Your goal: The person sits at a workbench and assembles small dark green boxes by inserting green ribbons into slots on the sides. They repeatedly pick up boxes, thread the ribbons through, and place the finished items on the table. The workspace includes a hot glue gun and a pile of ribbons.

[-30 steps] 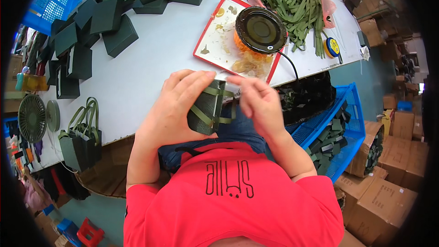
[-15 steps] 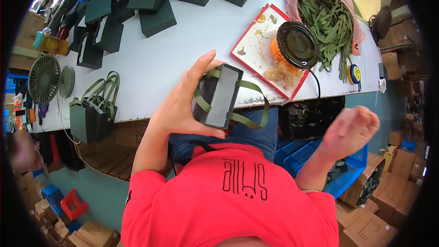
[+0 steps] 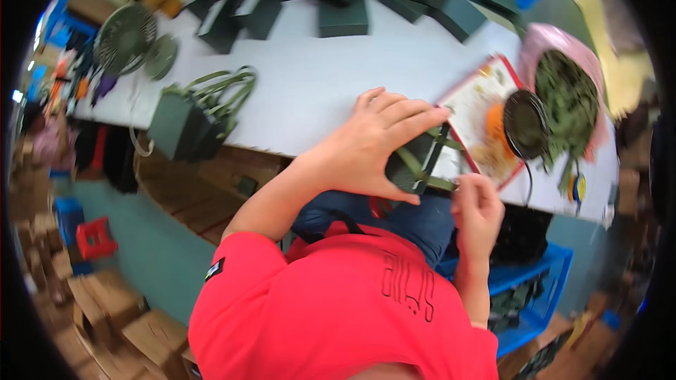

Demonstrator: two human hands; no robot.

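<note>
A small dark green box (image 3: 406,163) is at the table's near edge, with its side toward me. My left hand (image 3: 370,142) spans it, the fingers over the far end and the thumb along the near end. Olive green ribbon (image 3: 442,183) runs from the box to the right. My right hand (image 3: 479,212) pinches at the ribbon's end; the fingertips are a little blurred. Close by on the right is an orange pot with a round black top (image 3: 527,125), standing on a stained, red-edged white board (image 3: 461,102).
Several dark green boxes (image 3: 343,15) crowd the table's far side. A green box with ribbon handles (image 3: 184,121) and a fan (image 3: 125,39) stand at left. A pink bag (image 3: 597,81) of green ribbons (image 3: 567,95) lies at right. Below is a blue crate (image 3: 556,292).
My view has swung, shifting the scene. My right hand has come in from the right, from apart to the ribbon beside the box. My left hand still holds the box.
</note>
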